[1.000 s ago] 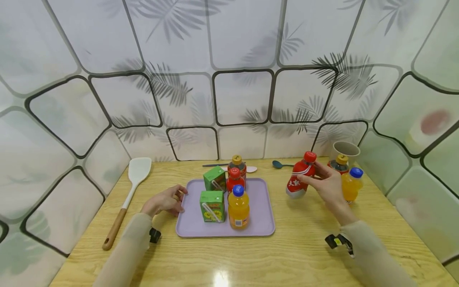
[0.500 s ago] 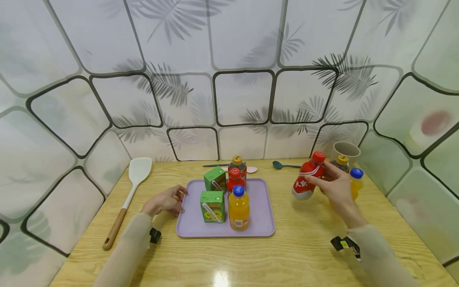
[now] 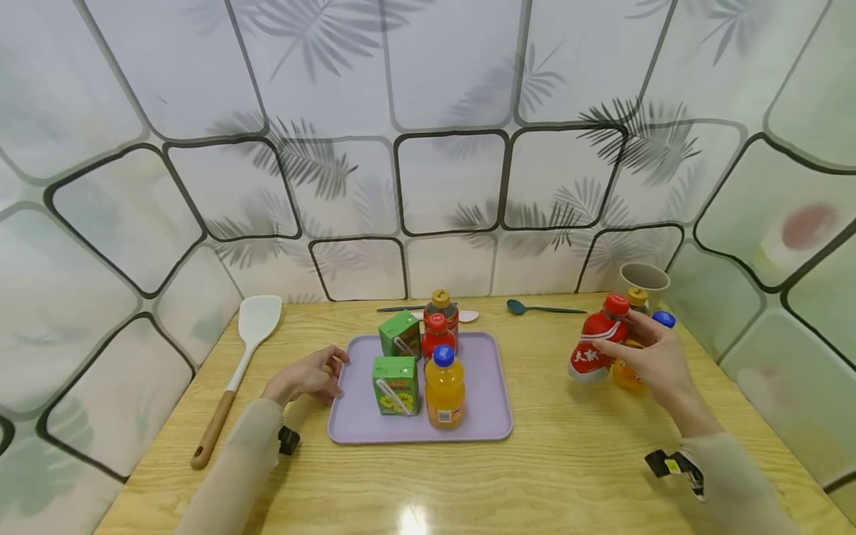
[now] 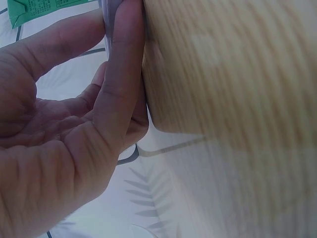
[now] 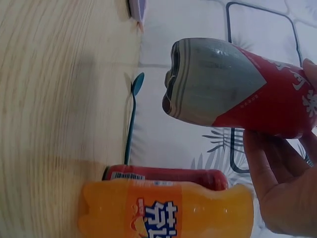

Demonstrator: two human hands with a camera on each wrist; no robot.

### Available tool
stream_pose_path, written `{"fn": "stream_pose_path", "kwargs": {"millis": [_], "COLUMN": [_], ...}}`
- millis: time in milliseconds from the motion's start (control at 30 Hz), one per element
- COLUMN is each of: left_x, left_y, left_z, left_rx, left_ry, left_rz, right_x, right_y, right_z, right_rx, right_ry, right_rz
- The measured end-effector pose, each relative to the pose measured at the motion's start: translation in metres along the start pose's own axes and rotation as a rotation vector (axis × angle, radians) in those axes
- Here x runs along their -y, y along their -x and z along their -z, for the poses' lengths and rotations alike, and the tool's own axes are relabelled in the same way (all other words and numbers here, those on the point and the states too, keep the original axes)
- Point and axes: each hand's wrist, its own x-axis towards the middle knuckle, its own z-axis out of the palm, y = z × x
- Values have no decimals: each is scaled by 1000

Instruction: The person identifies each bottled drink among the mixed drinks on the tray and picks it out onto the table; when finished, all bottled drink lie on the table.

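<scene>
My right hand [image 3: 658, 355] grips a red drink bottle [image 3: 597, 338] with a red cap and white lettering. The bottle is tilted, its base off the table in the right wrist view. Just beside it stand an orange soda bottle [image 5: 163, 210] with a blue cap and a gold-capped bottle [image 3: 637, 297], both partly hidden. At the left, my left hand [image 3: 310, 375] pinches the edge of a lilac tray [image 3: 484, 401]. On this tray are two green juice boxes [image 3: 397, 386], an orange bottle [image 3: 445, 390], a red-capped bottle [image 3: 438, 338] and a gold-capped bottle [image 3: 441, 305].
A white spatula [image 3: 247, 345] with a wooden handle lies along the left side. Behind the tray lie a pale spoon [image 3: 469, 316] and a thin dark utensil [image 3: 400, 308]. A teal spoon [image 3: 545, 308] and a beige cup [image 3: 644, 276] are near the back wall.
My right hand has carried the red bottle to the right and slightly nearer to me, in front of the orange bottle. My left hand and the tray have stayed in place.
</scene>
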Motion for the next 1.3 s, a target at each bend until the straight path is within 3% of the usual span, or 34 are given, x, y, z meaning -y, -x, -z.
{"fn": "stream_pose_path", "kwargs": {"millis": [567, 1300], "left_x": [-1, 0], "left_y": [1, -1], "left_z": [0, 0], "left_rx": [0, -4], "left_ry": [0, -4], "left_rz": [4, 17], "right_x": [-8, -28], "right_y": [11, 30], "right_z": [38, 74], "right_rx": [120, 88], "right_ry": [114, 107], "right_rz": [28, 11]}}
